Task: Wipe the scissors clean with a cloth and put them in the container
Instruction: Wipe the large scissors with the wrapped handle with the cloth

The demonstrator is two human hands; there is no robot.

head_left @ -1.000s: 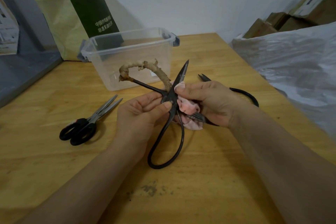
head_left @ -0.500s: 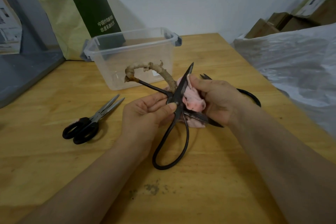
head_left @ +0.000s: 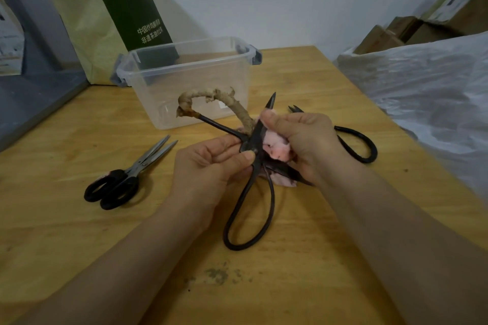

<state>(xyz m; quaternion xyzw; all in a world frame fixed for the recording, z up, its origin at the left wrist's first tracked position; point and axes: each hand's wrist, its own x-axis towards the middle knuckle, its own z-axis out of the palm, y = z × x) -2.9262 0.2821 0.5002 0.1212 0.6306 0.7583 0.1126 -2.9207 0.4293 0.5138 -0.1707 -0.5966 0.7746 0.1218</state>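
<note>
A large black iron pair of scissors [head_left: 252,200] stands open over the wooden table, one handle loop bare, the other wrapped in pale cord [head_left: 211,96]. My left hand [head_left: 208,163] pinches it at the pivot. My right hand [head_left: 301,140] holds a pink cloth [head_left: 276,146] pressed round the upper blade, whose tip [head_left: 271,100] pokes out above my fingers. The clear plastic container [head_left: 184,60] stands behind, with nothing in it that I can see.
A black-handled steel pair of scissors [head_left: 124,179] lies on the table at left. Another black iron pair [head_left: 359,145] lies behind my right hand. A green-and-yellow bag [head_left: 105,24] leans on the wall. White plastic sheeting [head_left: 422,92] and cardboard boxes crowd the right side.
My right hand with the cloth slid up the blade toward the tip, then back down a little. The scissors shifted slightly with my left hand.
</note>
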